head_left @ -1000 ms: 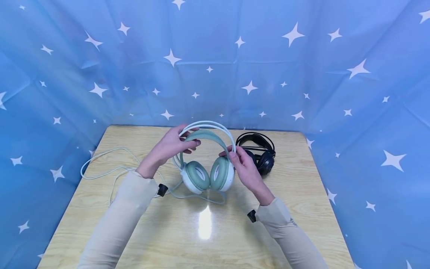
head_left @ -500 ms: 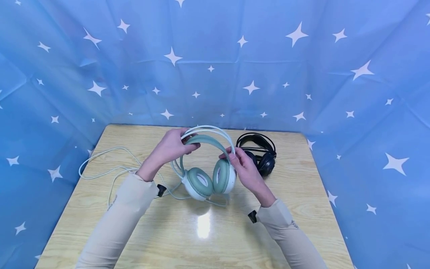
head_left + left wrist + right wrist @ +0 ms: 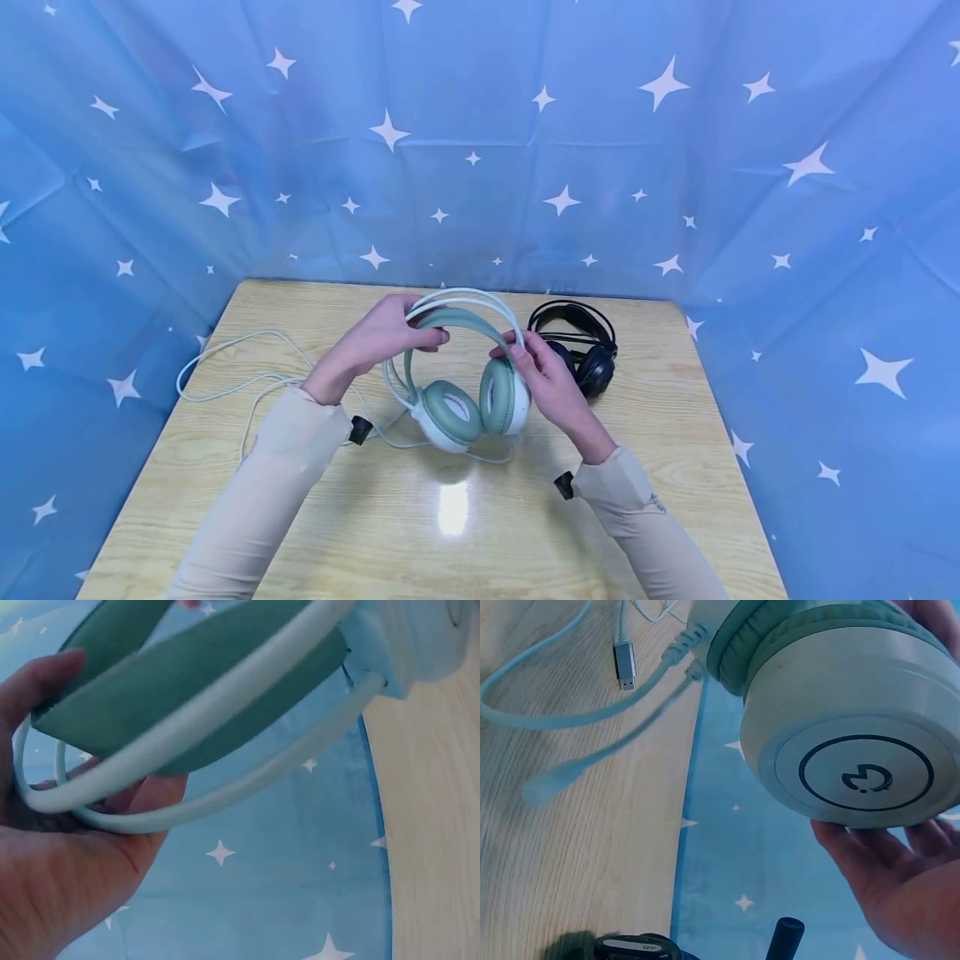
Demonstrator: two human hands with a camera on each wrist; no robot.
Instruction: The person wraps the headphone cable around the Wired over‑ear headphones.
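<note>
Both hands hold up a pair of white and green over-ear headphones, tilted above the table. My left hand grips the upper left of the headband; in the left wrist view, the thumb lies by the green inner band and the fingers reach around the white hoops. With my right hand I pinch the right side of the band, just above the ear cup. The right wrist view shows that cup's white outer face with a dark logo, fingers touching its edge. A short stalk with a thicker tip hangs from the other cup.
Black headphones lie close behind my right hand. The pale cable loops over the left of the wooden table, and a USB plug lies on it. A blue star-patterned curtain borders the back and sides.
The white and green headphones have come down slightly, and their ear cups have shifted a little right and tilted. My left hand has lowered with the band. Both hands keep hold.
</note>
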